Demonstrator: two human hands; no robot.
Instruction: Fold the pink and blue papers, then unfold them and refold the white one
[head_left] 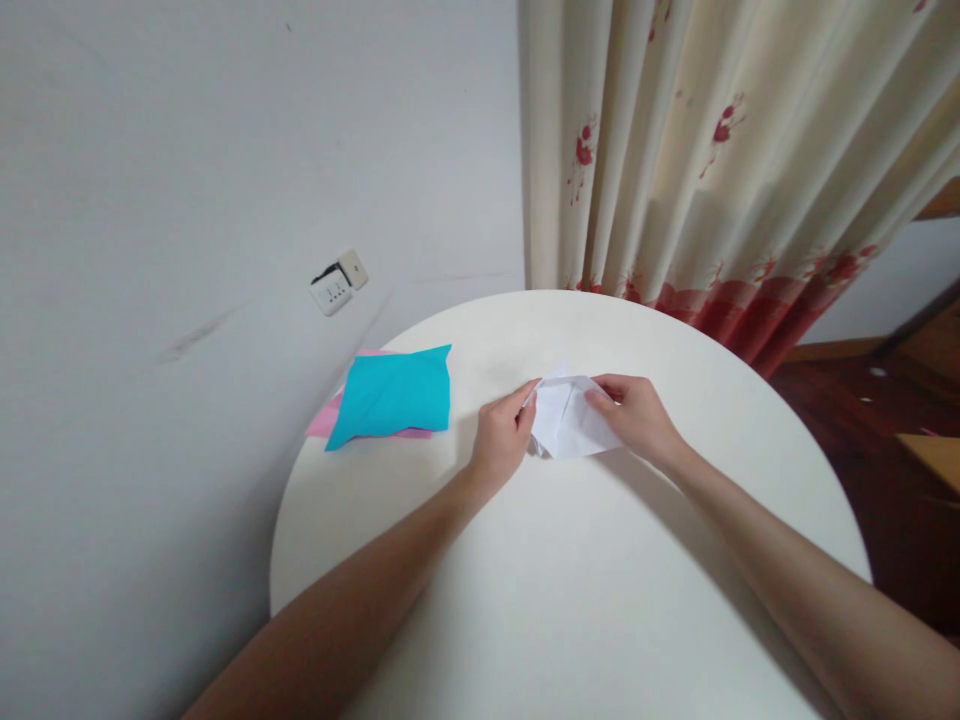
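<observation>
Between my two hands is a creased sheet of white paper (574, 420), partly folded and held just over the round white table. My left hand (505, 430) pinches its left edge between thumb and fingers. On the opposite side, my right hand (636, 412) grips the upper right edge, thumb on top of the sheet. The fingertips behind the paper are hidden. To the left of my left hand lies a blue sheet of paper (396, 393), wrinkled, on top of pink paper (324, 418) that shows at its edges.
The round white table (555, 600) stands close to a pale wall (187, 150) with a socket (331, 291). Behind it hangs a cream curtain (660, 150) with red patterns. Dark flooring (832, 430) and a wooden piece of furniture (934, 455) show at right.
</observation>
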